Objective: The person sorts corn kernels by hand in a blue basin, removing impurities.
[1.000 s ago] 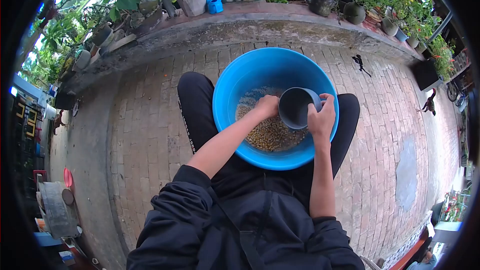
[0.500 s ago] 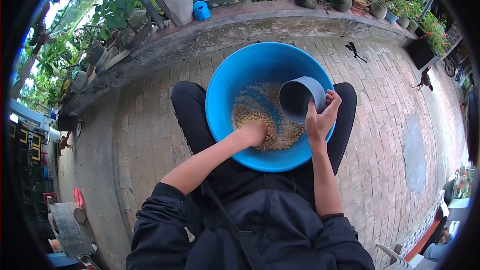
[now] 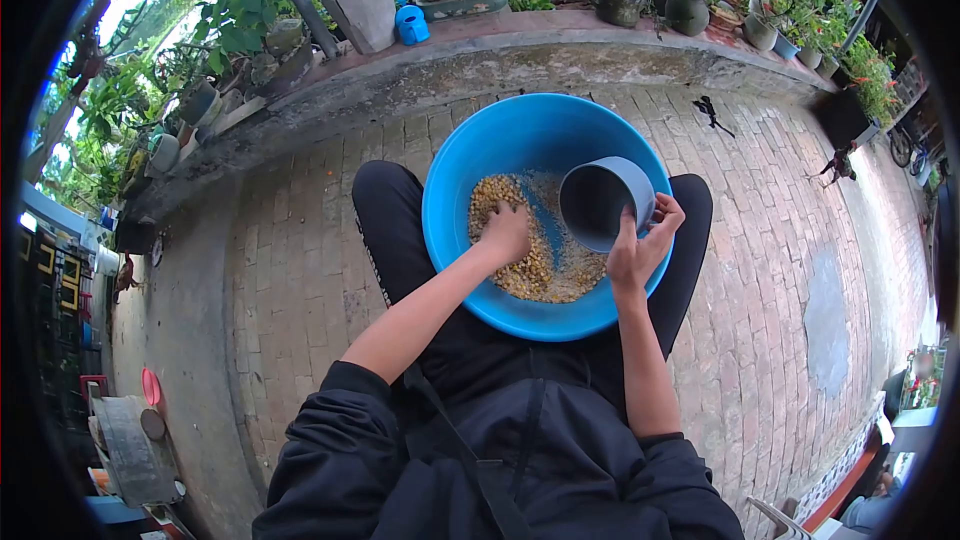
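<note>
A large blue basin rests between my knees. Yellow corn kernels and finer pale grain cover part of its bottom, with a strip of bare blue between them. My left hand lies on the kernels at the left side, fingers spread and partly sunk among them. On the right, my right hand grips a grey-blue cup, thumb at the rim and fingers around its far side. The cup is tilted over the basin with its mouth facing left; its inside looks dark.
Brick paving surrounds my legs. A low concrete wall curves across the front, bearing potted plants and a small blue watering can. A chicken stands at the right, and another at the left.
My left hand has moved forward and left through the basin, its fingers now spread and visible. More corn kernels lie along the left side. The cup stays in my right hand, nearly still.
</note>
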Available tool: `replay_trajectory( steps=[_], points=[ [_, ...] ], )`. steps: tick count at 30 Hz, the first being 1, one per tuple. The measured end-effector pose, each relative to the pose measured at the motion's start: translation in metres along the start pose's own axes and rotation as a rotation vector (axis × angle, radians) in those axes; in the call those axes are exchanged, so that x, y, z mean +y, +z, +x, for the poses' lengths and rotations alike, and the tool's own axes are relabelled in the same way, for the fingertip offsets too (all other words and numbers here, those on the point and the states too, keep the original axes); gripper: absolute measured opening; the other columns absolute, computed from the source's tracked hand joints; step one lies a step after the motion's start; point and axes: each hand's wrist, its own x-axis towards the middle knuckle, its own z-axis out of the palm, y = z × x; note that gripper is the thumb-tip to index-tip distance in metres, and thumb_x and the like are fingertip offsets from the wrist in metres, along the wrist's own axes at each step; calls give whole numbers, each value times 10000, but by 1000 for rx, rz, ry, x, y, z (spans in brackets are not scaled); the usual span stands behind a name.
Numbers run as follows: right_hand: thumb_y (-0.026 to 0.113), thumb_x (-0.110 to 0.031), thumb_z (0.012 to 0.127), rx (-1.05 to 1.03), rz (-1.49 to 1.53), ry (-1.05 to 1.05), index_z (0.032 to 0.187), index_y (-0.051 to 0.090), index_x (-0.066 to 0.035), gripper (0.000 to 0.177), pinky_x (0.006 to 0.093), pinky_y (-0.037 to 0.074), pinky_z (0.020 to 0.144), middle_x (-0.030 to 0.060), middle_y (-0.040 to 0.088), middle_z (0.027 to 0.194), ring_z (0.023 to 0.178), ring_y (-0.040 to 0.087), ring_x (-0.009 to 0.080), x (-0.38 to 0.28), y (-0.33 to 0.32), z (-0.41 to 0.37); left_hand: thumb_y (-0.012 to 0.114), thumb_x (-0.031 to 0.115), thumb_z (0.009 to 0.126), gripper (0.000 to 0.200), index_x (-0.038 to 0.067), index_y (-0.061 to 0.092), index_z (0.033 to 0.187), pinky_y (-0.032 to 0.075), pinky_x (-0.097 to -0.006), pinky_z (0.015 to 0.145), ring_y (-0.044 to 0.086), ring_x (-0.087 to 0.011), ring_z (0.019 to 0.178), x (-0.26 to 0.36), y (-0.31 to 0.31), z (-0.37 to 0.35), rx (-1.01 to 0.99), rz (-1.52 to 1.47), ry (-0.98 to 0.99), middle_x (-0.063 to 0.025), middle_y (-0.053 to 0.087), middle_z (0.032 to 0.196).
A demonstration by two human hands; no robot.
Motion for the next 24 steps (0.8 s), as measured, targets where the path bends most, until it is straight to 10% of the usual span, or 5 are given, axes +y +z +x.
replay_trajectory(
  steps=[9,14,18,20,24],
  points=[
    [629,-147,856,93,193,73,1147,461,-7,364,320,383,818,108,499,1043,930,473,191,0,-6,-6,586,83,817,285,-6,618,1086,468,-473,871,591,-389,1039,55,28,-24,-497,-240,571,-232,631,1060],
    [615,-119,852,163,206,47,1148,454,-1,357,321,365,833,110,486,1035,939,465,198,4,-6,-6,546,38,811,456,23,512,1266,430,-400,998,523,-327,1183,89,34,12,108,-504,1008,-192,551,1253],
    [613,-117,856,176,229,55,1139,457,-1,344,318,360,826,96,472,1027,928,456,190,6,-6,-3,516,138,864,394,43,540,1246,406,-475,1006,533,-333,1135,83,16,35,21,-916,713,-178,555,1220],
    [609,-117,862,183,244,85,1135,458,-3,332,316,356,830,89,464,1033,923,449,185,8,-6,-1,491,195,889,379,86,544,1248,383,-577,976,512,-333,1121,53,44,59,257,468,605,-156,532,1215],
    [607,-121,871,180,247,112,1136,454,-4,328,318,360,826,93,466,1036,933,452,185,6,-7,0,511,189,885,266,120,557,1137,418,-585,882,506,-319,1095,3,19,57,148,488,219,-147,533,1146]
  ],
)
